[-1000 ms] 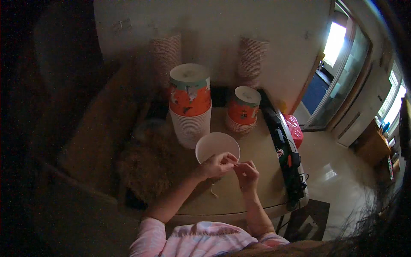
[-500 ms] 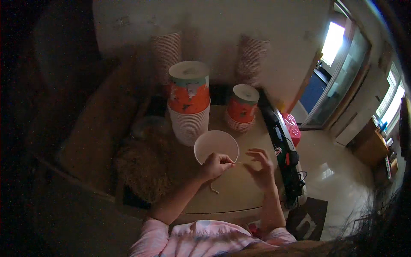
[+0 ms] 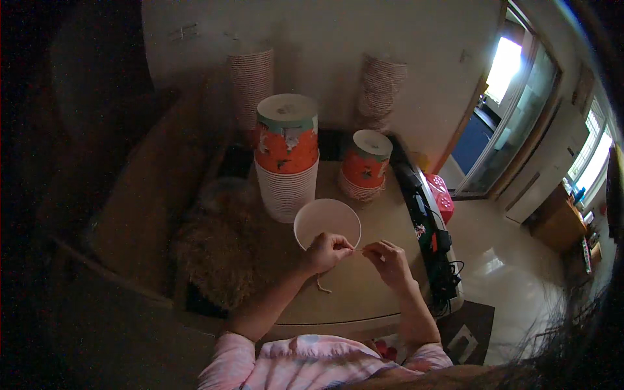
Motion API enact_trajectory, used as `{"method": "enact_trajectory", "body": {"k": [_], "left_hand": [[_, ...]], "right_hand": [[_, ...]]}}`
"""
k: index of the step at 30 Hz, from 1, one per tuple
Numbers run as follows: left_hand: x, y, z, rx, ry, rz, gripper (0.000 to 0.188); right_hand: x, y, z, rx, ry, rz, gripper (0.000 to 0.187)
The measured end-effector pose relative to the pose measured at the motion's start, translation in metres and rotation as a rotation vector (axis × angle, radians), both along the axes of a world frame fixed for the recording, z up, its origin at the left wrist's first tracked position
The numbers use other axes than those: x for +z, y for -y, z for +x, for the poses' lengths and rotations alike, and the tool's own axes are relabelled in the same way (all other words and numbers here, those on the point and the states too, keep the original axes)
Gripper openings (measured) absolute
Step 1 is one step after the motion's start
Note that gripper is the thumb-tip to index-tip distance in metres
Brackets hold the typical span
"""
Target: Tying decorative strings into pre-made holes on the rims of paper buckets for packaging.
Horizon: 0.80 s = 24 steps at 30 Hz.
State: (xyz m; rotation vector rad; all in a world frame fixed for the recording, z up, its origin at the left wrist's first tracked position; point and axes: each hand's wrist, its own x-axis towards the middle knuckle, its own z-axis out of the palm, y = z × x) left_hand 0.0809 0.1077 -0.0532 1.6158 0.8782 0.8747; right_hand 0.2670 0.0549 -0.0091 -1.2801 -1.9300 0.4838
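Note:
Just in front of me on the table is a white paper tub (image 3: pixel 328 218), its open mouth facing up toward me. My left hand (image 3: pixel 324 253), at the tub's near rim, pinches a thin pale string. A loose length of the string (image 3: pixel 323 286) hangs below that hand onto the table. My right hand (image 3: pixel 389 261) is closed in a pinch just to the right, its fingertips almost meeting the left ones at the string. The exact grip is too small to make out.
Behind the tub stand a tall stack of tubs (image 3: pixel 288 192) with an orange printed one on top and a shorter stack (image 3: pixel 367 170). More stacks (image 3: pixel 252 84) are along the wall. A shaggy fibre bundle (image 3: pixel 221 266) lies left; black cables (image 3: pixel 448 273) edge the table (image 3: pixel 351 299) right.
My right hand has moved left to the left fingertips, and its spread fingers have closed into a pinch. My left hand has stayed almost in place.

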Motion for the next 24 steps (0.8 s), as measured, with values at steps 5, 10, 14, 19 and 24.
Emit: {"method": "enact_trajectory", "body": {"k": [5, 10, 14, 19, 24], "left_hand": [[0.015, 0.006, -0.002, 0.025, -0.075, 0.020, 0.011], [0.016, 0.006, -0.003, -0.006, -0.087, 0.019, 0.012], [0.009, 0.006, -0.004, -0.040, -0.064, 0.060, 0.014], [0.026, 0.015, 0.004, 0.033, -0.182, 0.211, 0.016], [0.023, 0.011, 0.007, 0.035, -0.047, 0.147, 0.019]], "right_hand": [[-0.002, -0.002, 0.007, -0.012, 0.046, 0.001, 0.006], [-0.014, -0.006, 0.014, 0.007, -0.001, 0.025, 0.006], [-0.018, -0.007, 0.011, 0.004, -0.018, -0.055, 0.004], [-0.019, -0.009, 0.006, 0.080, 0.038, 0.063, 0.002], [-0.029, -0.016, 0.008, 0.018, -0.109, -0.118, 0.004]]}}
